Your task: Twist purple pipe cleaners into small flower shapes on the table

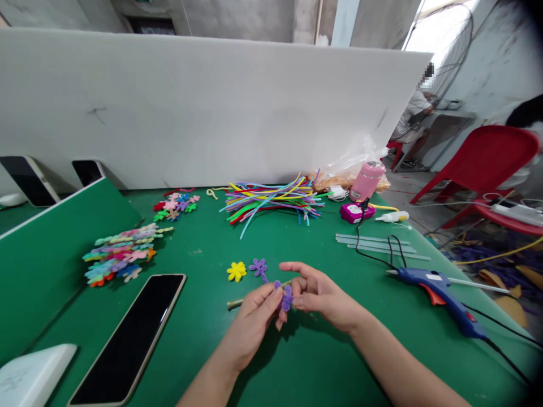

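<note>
Both hands meet low over the green table [203, 353]. My left hand [257, 311] is closed on a purple pipe-cleaner flower [287, 298], thumb laid along it. From the right, my right hand [318, 291] pinches the same flower's edge, with its index finger stretched out to the left. Just beyond the hands lie a second purple flower [258, 267] and a yellow flower [236, 271]. A thin olive-coloured stick [235, 304] runs on the table behind the left fingers, partly hidden by them.
A bundle of coloured pipe cleaners [275, 198] lies at the back. Finished flowers [123, 254] are heaped at left, near a phone [131, 339]. At right are a blue glue gun [436, 282] with cord, glue sticks [377, 243] and a pink bottle [367, 181]. A person [413, 116] sits beyond.
</note>
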### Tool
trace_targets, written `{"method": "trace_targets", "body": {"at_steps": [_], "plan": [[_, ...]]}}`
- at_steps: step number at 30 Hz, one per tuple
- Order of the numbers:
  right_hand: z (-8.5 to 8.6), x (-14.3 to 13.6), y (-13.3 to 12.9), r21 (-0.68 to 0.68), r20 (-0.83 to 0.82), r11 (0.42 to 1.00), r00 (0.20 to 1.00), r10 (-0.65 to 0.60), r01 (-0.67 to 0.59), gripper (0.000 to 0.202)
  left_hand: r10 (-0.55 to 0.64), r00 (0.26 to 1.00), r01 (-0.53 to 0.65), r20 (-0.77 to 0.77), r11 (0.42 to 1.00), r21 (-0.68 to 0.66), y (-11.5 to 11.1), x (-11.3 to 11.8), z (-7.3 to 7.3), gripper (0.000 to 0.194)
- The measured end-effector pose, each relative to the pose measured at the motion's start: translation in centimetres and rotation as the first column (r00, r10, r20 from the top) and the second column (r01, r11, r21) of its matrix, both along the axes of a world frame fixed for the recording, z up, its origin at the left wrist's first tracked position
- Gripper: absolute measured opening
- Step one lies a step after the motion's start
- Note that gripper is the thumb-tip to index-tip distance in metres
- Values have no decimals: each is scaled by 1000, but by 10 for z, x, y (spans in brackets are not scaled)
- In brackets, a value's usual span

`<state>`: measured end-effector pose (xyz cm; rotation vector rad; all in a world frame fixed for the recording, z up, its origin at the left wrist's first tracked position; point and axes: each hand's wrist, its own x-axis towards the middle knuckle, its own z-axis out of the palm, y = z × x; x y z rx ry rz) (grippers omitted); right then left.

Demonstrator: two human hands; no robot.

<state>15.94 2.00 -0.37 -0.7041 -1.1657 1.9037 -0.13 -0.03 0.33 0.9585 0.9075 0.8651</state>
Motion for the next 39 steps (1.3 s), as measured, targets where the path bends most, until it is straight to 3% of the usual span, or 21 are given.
{"method": "trace_targets", "body": {"at_steps": [4, 9, 18, 26, 29, 35, 39], "plan": [[-2, -1, 0, -6, -14, 1000, 1000, 12, -12, 53, 2, 1000, -1, 23, 1000, -20, 0, -1, -2, 25], [-2, -2, -1, 20, 33, 999, 999, 33, -34, 51, 15, 997, -12, -80, 999, 34, 0, -1, -5, 23], [-1, -3, 2, 23, 55, 1000, 998, -16, 15, 47, 87, 995, -92, -54, 992, -84, -1, 1, -5, 19], [-5, -5, -1, 69, 139, 998, 990, -5, -5, 51, 111, 972, -96, -209, 992, 80, 0, 3, -4, 25], [-5, -5, -1, 86, 161, 996, 987, -14, 0, 51, 112, 969, -100, -219, 993, 67, 0, 4, -3, 25], [-3, -5, -2, 119, 168, 992, 986, 10, -31, 45, 135, 985, -140, -104, 989, -44, 1, 2, -10, 20], [-3, -7, -3, 216, 207, 976, 977, -60, 14, 39, 198, 980, -192, 20, 966, -172, 1, 2, -11, 17]]}}
